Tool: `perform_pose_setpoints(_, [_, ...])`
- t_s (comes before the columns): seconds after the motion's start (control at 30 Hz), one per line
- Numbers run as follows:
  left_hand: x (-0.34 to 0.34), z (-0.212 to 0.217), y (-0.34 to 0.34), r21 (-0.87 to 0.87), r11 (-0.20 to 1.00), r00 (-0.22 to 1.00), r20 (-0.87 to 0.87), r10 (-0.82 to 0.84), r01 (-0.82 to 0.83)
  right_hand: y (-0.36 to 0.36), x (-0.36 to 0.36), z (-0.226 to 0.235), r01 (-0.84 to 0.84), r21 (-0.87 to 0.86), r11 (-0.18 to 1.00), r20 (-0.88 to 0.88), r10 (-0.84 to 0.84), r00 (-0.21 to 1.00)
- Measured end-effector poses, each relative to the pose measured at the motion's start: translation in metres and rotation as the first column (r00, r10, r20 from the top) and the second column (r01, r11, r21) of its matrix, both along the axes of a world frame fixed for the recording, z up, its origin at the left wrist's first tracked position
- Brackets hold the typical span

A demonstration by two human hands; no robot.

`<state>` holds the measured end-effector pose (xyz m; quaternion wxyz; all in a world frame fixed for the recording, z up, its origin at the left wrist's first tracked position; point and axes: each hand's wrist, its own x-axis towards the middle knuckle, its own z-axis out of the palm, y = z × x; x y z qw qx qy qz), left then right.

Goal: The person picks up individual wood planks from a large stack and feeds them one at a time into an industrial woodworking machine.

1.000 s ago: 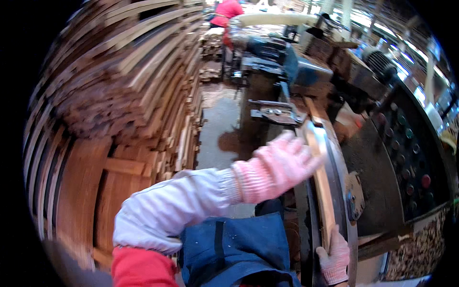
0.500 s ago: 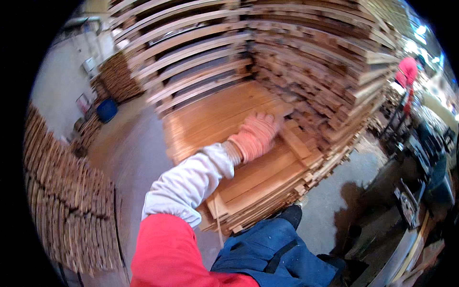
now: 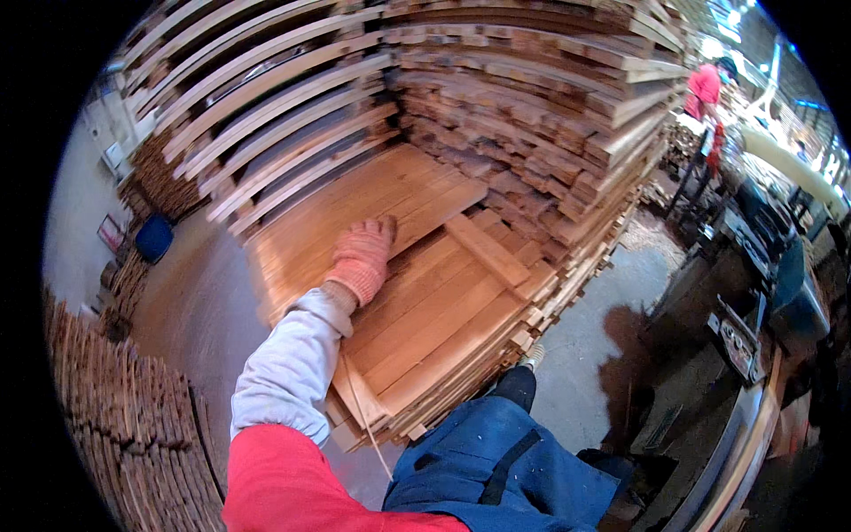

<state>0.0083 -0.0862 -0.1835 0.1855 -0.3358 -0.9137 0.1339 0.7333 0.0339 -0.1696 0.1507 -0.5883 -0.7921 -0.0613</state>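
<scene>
My left hand [image 3: 362,257], in a pink knit glove, lies flat on the top layer of a low stack of light wooden planks [image 3: 434,310]. Its fingers point away from me and rest on a long plank [image 3: 417,208] near that plank's end. Nothing is gripped in the hand. A short board [image 3: 487,250] lies crosswise on the stack to the right of the hand. My grey and red sleeve [image 3: 284,381] reaches in from the lower left. My right hand is out of view.
Tall stacks of spaced planks [image 3: 532,97] rise behind and left of the low stack. Short wood pieces [image 3: 133,417] are piled at the lower left, beside a blue bin [image 3: 153,238]. A woodworking machine [image 3: 771,275] stands at right, and a person in red [image 3: 705,84] works beyond it.
The view swung from the machine, where both gloved hands were on a board, to the plank stacks. My left hand reached onto the low stack and now lies further along the top planks.
</scene>
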Motion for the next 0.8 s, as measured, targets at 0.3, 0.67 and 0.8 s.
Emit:
perform_pose_setpoints(0.3, [0.029,0.055,-0.025,-0.070,0.997,0.967,0.254,-0.020,0.039,0.104,0.019,-0.015,-0.198,0.132,0.971,0.296,0.152,0.943])
perform_pose_setpoints(0.67, [0.192,0.110,0.075,-0.015,0.471,0.469,0.122,-0.875,0.882,0.301,-0.035,-0.005,-0.275,0.168,0.947,0.095,0.262,0.960])
perform_pose_setpoints(0.8, [0.263,0.078,0.165,0.054,0.029,0.032,-0.062,-0.998,0.998,0.175,-0.074,0.033,-0.698,0.114,0.707,-0.144,0.707,0.692])
